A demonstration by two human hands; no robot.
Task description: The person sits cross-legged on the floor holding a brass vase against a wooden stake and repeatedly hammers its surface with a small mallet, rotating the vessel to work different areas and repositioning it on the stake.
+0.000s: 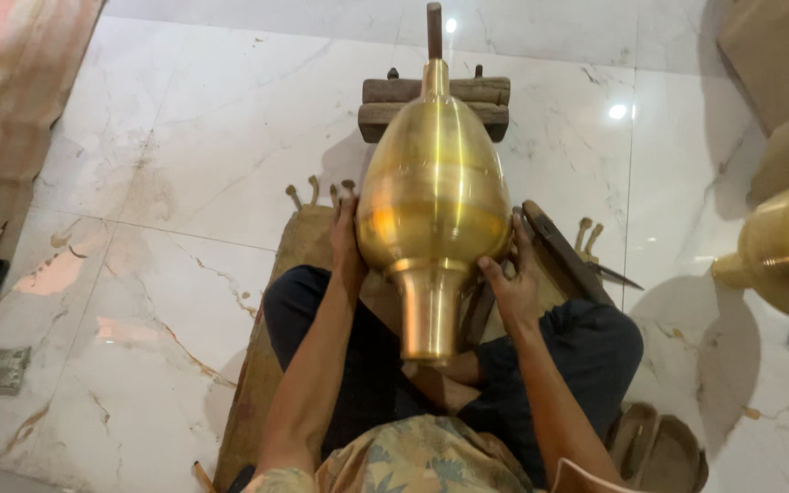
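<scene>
The left hand [347, 245] and right hand [513, 278] clasp a brass vessel [433, 192] between them, one palm on each flank above its neck, which points back over the lap. Beyond the hands, its narrow tip rests on a wooden block [385, 102] on the floor [184, 137].
</scene>
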